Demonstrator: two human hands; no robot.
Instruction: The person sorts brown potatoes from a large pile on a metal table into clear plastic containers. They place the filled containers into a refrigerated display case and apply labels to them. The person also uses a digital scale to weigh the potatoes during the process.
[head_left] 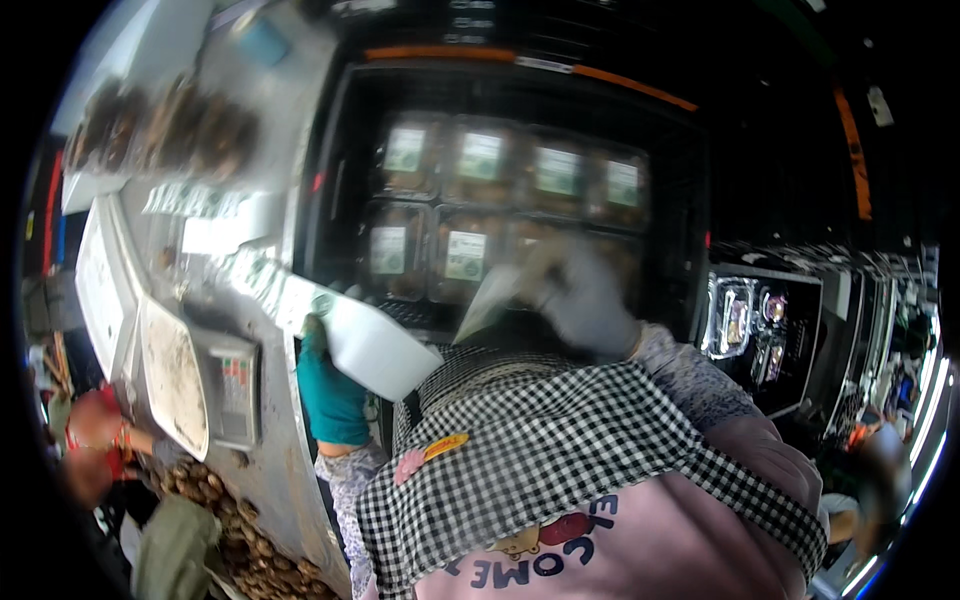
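Observation:
My left hand (332, 395), in a teal glove, grips a long strip of white label paper (380, 350) at the crate's near left corner. The strip runs back over the metal table, with printed labels along its far part. My right hand (590, 305), in a pale glove and smeared by motion, hovers over the near row of clear plastic packs (463, 255). A pale, thin piece (487, 300), seemingly a label, hangs from its fingers. The packs stand in two rows inside a black crate (335, 180). Several carry white-and-green labels; my right hand partly hides those at the near right.
On the metal table (285, 440) at left stands a weighing scale (232, 390) with a stained pan. Stacked filled packs (165, 130) stand farther back. Brown produce (240, 530) lies heaped at lower left, near another person (100, 430). Another crate (800, 340) with packs is at right.

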